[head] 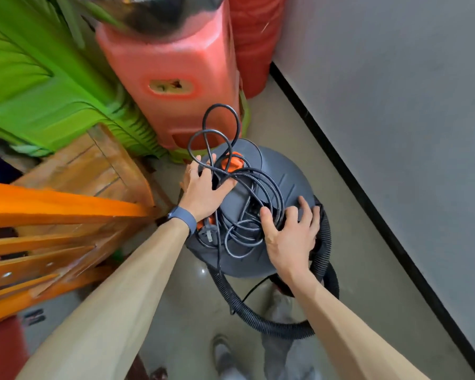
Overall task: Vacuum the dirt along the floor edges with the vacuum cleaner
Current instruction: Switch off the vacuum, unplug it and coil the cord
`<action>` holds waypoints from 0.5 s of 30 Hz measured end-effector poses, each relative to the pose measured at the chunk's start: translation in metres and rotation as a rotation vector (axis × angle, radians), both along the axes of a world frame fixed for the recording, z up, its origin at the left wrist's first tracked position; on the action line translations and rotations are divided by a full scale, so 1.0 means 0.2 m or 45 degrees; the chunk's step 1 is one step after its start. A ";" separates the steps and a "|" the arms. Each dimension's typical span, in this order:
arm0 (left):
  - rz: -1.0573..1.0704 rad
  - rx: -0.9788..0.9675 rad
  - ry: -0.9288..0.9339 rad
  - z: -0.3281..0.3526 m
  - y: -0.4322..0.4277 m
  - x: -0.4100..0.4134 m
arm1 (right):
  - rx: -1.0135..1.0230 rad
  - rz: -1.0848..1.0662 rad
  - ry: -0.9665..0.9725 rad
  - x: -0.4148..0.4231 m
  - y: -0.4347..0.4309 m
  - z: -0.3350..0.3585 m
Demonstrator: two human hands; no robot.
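While both bare arms reach down and forward, the left hand (206, 185) lies flat on the crown of the vacuum (283, 174). Its fingers are spread and straight, gripping nothing, and a blue band (183, 218) circles the wrist. The right hand (291, 237) rests on the near side of the dome, fingers splayed and slightly bent. They press on coils of the cord (261, 185) without closing round them.

The vacuum is a smooth grey dome with an orange piece (232, 161) at the top. It stands on the glossy floor (348, 242), straight ahead of the person. The thin black cord lies on top in a loose tangle, two loops standing up at the far side. A ribbed black hose (258, 320) curves round the near base.

Stacked red stools (176, 78), green chairs (39, 78) and wooden furniture (99, 163) crowd the left, the stools just beside the vacuum. On the right, a strip of bare floor runs between the vacuum and the black skirting (340, 163) of the grey wall (395, 91).
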State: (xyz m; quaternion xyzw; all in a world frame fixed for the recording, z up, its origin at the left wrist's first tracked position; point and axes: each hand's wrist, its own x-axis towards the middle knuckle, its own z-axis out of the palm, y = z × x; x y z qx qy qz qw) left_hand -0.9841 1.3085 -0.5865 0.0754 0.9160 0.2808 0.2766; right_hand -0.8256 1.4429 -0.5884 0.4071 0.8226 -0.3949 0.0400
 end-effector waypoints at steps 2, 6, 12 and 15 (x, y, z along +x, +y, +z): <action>0.034 -0.004 -0.033 0.01 0.04 -0.02 | -0.012 0.009 -0.012 -0.04 0.05 0.01; 0.071 0.024 -0.059 0.02 0.14 -0.12 | 0.025 0.017 -0.019 -0.15 0.16 0.00; -0.039 -0.054 -0.082 0.04 0.16 -0.21 | -0.004 -0.129 -0.039 -0.20 0.12 -0.01; -0.041 -0.045 -0.040 0.02 0.18 -0.17 | -0.036 -0.097 0.015 -0.14 0.14 -0.02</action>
